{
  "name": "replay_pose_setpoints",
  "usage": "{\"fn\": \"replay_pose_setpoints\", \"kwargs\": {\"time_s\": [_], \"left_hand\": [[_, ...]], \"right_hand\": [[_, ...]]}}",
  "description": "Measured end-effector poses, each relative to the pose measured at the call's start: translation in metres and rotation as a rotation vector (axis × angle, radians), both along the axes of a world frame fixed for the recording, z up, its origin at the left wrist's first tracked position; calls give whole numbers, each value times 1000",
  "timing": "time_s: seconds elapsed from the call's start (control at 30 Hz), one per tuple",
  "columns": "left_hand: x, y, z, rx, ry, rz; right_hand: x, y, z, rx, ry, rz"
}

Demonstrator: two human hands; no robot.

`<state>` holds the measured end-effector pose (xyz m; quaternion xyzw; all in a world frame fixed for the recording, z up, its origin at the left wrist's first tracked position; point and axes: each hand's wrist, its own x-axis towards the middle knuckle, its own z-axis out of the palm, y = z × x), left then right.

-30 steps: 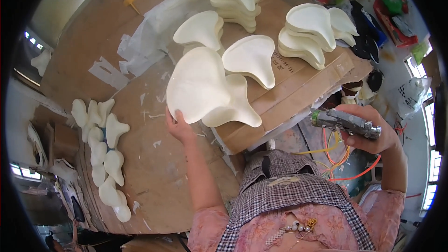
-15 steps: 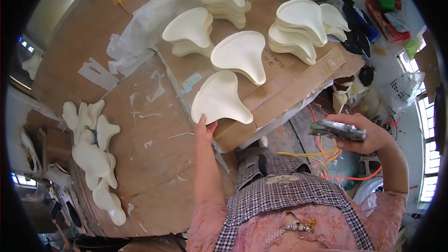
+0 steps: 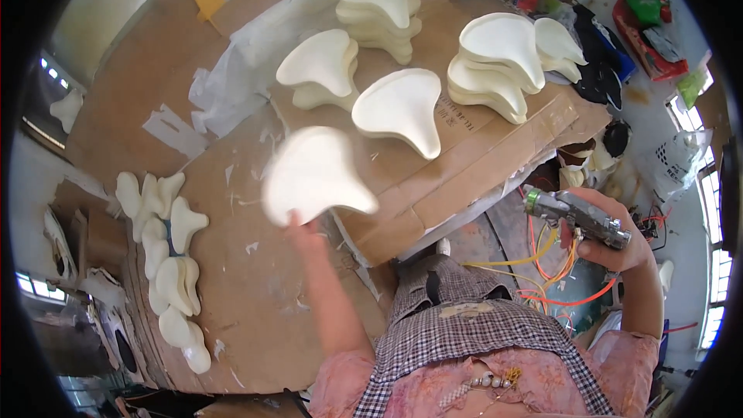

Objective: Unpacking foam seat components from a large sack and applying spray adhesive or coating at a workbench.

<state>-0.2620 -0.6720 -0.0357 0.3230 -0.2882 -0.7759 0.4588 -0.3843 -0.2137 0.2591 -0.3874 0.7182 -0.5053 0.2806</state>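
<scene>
My left hand (image 3: pixel 307 237) grips the rear edge of a cream foam bicycle saddle pad (image 3: pixel 313 174), lifted in front of me and blurred by motion. Its thumb lies on the top face; the other fingers are partly hidden. Off to the right, my right hand (image 3: pixel 607 226) is wrapped around a grey metal pistol-shaped tool (image 3: pixel 576 213) with a green ring at its left end. A single saddle pad (image 3: pixel 396 108) lies on the cardboard box (image 3: pixel 464 178) beyond the held one. Behind it are stacked saddle pads (image 3: pixel 317 62) and, to the right, another stack (image 3: pixel 499 54).
More saddle pads (image 3: pixel 174 282) lie in a row along the left side of the cardboard-covered table (image 3: pixel 255 310). Crumpled white sheeting (image 3: pixel 248 81) lies at the back left. Orange and yellow hoses (image 3: pixel 553 271) hang below my right hand. A plastic bag (image 3: pixel 677 159) is at far right.
My left hand has moved left with the saddle pad, away from the box edge. My right hand has turned the tool so its right end tips lower. The view has shifted slightly.
</scene>
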Motion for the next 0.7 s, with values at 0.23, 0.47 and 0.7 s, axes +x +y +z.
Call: {"fn": "replay_pose_setpoints", "kwargs": {"time_s": [0.23,0.47,0.7], "left_hand": [[-78,-34,7,83,-91,-139],[-231,8,9,53,-638,-517],[-251,27,24,-216,-528,-259]], "right_hand": [[-34,12,-8,133,26,-173],[-58,15,7,-103,-1,-281],[-111,26,-9,98,6,-97]]}}
